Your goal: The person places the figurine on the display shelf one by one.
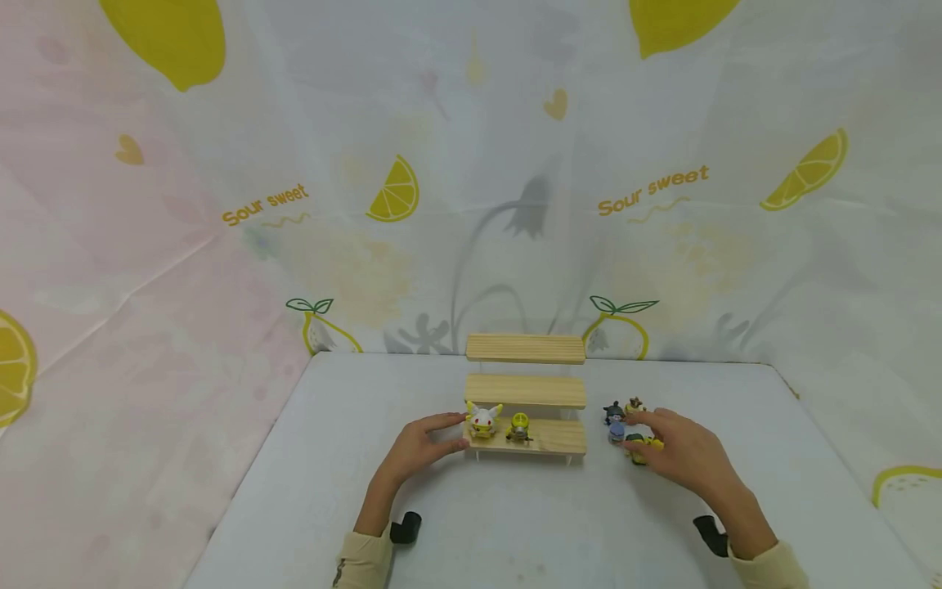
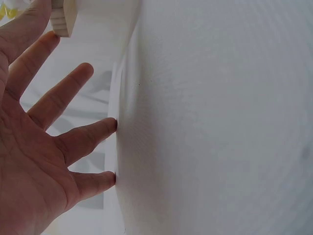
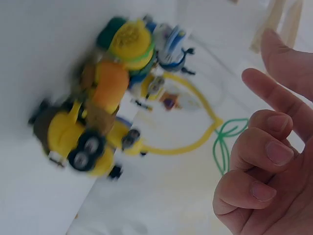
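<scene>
My left hand (image 1: pixel 415 448) is at the left end of the lowest wooden tier (image 1: pixel 555 438) of a stepped display stand, fingers spread. In the left wrist view, a fingertip meets the wood's corner (image 2: pixel 62 24). A white figurine with yellow ear tips (image 1: pixel 483 420) and a small yellow figurine (image 1: pixel 519 426) stand on that tier. My right hand (image 1: pixel 692 450) hovers by several toy figurines right of the stand, holding nothing. Among them are a blue one with dark hair (image 1: pixel 616 427), a goggled yellow Minion (image 3: pixel 90 147) and an orange-topped figure (image 3: pixel 111 85). Thumb and index finger extend; the other fingers bend loosely.
The stand's middle tier (image 1: pixel 526 391) and top tier (image 1: pixel 526 348) rise behind the lowest one. All of it stands on a white table (image 1: pixel 353 409). A lemon-printed cloth (image 1: pixel 456 270) hangs close behind the table's back edge.
</scene>
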The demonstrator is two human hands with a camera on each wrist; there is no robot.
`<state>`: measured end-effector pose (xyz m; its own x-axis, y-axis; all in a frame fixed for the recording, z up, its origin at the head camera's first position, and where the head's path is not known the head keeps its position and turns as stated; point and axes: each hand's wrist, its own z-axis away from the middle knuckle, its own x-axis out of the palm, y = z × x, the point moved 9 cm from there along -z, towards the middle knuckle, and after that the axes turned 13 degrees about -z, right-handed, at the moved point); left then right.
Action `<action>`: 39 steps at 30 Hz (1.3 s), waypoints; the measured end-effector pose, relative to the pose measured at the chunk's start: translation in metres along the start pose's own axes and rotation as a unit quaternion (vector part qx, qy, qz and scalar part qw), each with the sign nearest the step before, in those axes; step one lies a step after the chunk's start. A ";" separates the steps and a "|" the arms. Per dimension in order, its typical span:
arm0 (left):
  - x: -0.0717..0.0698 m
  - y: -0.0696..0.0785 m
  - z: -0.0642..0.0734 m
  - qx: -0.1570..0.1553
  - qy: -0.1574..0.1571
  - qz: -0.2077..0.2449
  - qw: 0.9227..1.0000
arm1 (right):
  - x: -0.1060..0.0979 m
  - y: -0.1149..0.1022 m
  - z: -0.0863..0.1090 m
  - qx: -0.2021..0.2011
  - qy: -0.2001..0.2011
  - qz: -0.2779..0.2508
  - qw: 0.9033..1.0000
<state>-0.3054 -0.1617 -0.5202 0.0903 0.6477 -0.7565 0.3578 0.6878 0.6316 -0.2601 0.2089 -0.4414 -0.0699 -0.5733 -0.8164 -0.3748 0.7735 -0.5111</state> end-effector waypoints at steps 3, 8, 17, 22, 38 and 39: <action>0.000 0.000 0.000 0.001 0.000 0.002 1.000 | -0.006 0.012 0.004 0.021 -0.014 0.003 1.000; 0.000 0.000 0.000 -0.004 -0.004 0.009 1.000 | -0.011 0.032 0.012 0.060 -0.045 0.016 0.997; 0.000 0.000 0.000 0.000 -0.001 0.008 1.000 | -0.022 0.062 0.023 0.104 -0.085 0.047 0.990; 0.001 -0.002 -0.001 -0.002 -0.001 0.009 1.000 | -0.024 0.069 0.027 0.107 -0.092 0.052 0.989; 0.000 0.001 0.000 0.011 0.010 0.007 1.000 | -0.023 0.067 0.029 0.103 -0.083 0.029 0.991; 0.000 0.001 0.000 0.011 0.010 0.008 1.000 | -0.024 0.066 0.029 0.102 -0.079 0.029 0.991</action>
<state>-0.3051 -0.1616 -0.5197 0.0778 0.6644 -0.7433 0.3764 0.6708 0.6390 -0.2561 0.2814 -0.4630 0.0666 -0.4898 -0.8693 -0.1793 0.8512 -0.4933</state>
